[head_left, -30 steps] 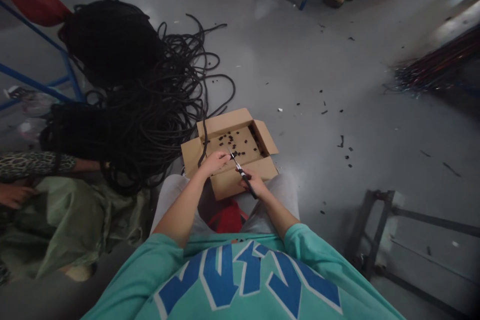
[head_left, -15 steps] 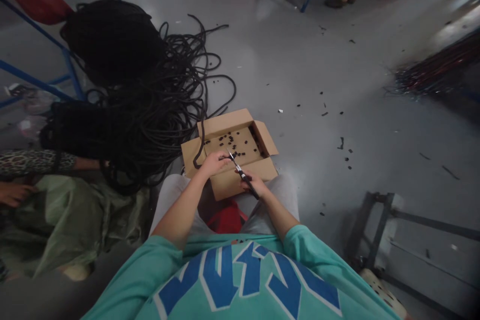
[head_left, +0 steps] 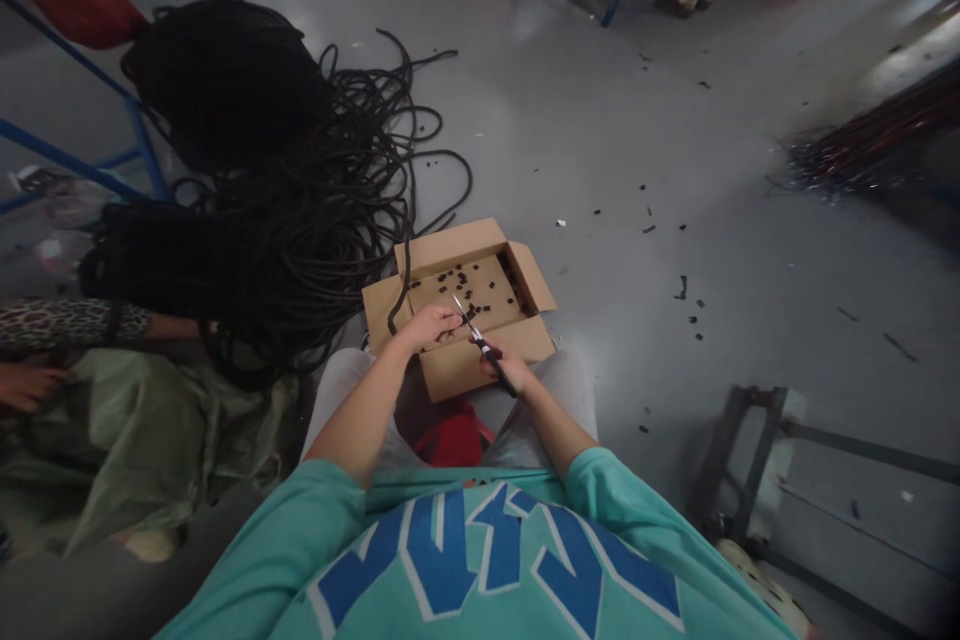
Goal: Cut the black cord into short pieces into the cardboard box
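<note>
My left hand (head_left: 429,328) is closed around a black cord (head_left: 406,270) that runs down to it from the pile on the left. A short dark end pokes out past its fingertips, right beside the blades. My right hand (head_left: 510,367) grips black-handled scissors (head_left: 491,358), their silver tip pointing up and left toward the left fingers. Both hands are above the near side of an open cardboard box (head_left: 469,383) between my knees. Many short black cut pieces (head_left: 463,275) are scattered on the cardboard inside it.
A large heap of black cord (head_left: 277,210) covers the floor at left. Beside it another person's hand (head_left: 34,387) rests near green cloth (head_left: 142,420). Blue metal frames (head_left: 146,145) stand left and at the back. A grey metal frame (head_left: 765,460) and a wire bundle (head_left: 862,140) are on the right.
My left hand has shifted slightly, and the cord beside it hangs a little differently. The scissors stay at nearly the same place, close to the left fingertips.
</note>
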### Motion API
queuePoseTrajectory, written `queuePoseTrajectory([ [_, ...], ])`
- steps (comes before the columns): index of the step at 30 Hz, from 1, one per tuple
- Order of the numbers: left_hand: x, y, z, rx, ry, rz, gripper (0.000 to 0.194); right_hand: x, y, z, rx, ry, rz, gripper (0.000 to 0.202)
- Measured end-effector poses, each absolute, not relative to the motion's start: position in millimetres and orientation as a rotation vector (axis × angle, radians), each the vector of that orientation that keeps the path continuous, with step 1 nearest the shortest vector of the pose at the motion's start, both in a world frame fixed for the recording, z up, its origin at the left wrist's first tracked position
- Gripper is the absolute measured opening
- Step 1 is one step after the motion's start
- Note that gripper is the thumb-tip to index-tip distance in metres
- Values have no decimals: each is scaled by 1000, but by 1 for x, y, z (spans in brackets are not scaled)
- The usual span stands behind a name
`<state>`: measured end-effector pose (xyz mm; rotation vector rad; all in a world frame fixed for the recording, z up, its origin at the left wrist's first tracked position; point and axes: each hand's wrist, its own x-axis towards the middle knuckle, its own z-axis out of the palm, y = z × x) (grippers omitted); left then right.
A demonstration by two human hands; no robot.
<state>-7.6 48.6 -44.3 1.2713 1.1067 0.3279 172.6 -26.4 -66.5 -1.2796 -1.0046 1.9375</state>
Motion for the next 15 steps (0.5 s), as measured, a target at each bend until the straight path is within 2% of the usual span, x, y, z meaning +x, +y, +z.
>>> queuePoseTrajectory([
  [8,-9,57,-54,1319,1188,289,31,169,-26,-73,-1433,-984,1866,56],
  [15,-12,58,-60,1282,1323,440,29,171,-26,-78,-1500,-859,1893,58],
])
